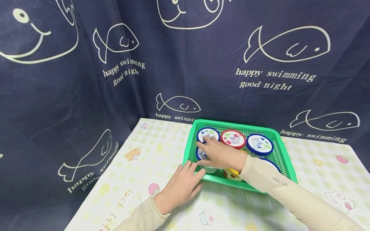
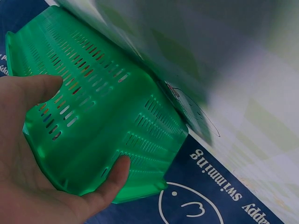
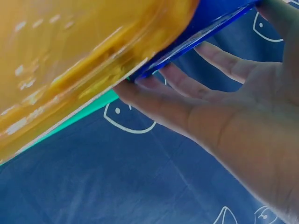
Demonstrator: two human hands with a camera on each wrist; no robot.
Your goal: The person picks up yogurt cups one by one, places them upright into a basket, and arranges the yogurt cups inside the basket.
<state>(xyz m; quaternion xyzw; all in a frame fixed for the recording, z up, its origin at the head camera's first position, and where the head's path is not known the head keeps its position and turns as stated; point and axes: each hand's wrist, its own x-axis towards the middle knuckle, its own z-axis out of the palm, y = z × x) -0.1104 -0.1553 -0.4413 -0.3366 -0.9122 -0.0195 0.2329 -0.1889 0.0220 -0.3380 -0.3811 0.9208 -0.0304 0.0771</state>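
A green plastic basket [image 1: 282,141] holds several round clear jars with coloured lids. My left hand [image 1: 180,184] grips the basket's near left corner; in the left wrist view its thumb and a finger press the slotted outer walls [image 2: 88,158]. Over the basket's left side, my right hand [image 1: 224,155] holds the near left jar [image 1: 211,170] by its blue lid [image 1: 200,154], partly covering it. In the right wrist view, fingertips touch the blue lid's edge [image 3: 196,35], beside a yellow, see-through surface [image 3: 84,60]. A yellow-lidded jar [image 1: 233,173] sits partly hidden below the right wrist.
At the back stand a blue-lidded jar [image 1: 208,134], a red-lidded jar [image 1: 233,139] and another blue-lidded jar [image 1: 259,144]. My right sleeve partly hides a near right jar [image 1: 270,163]. A checked tablecloth [image 1: 138,179] covers the table; a navy fish-print curtain [image 1: 219,64] hangs behind.
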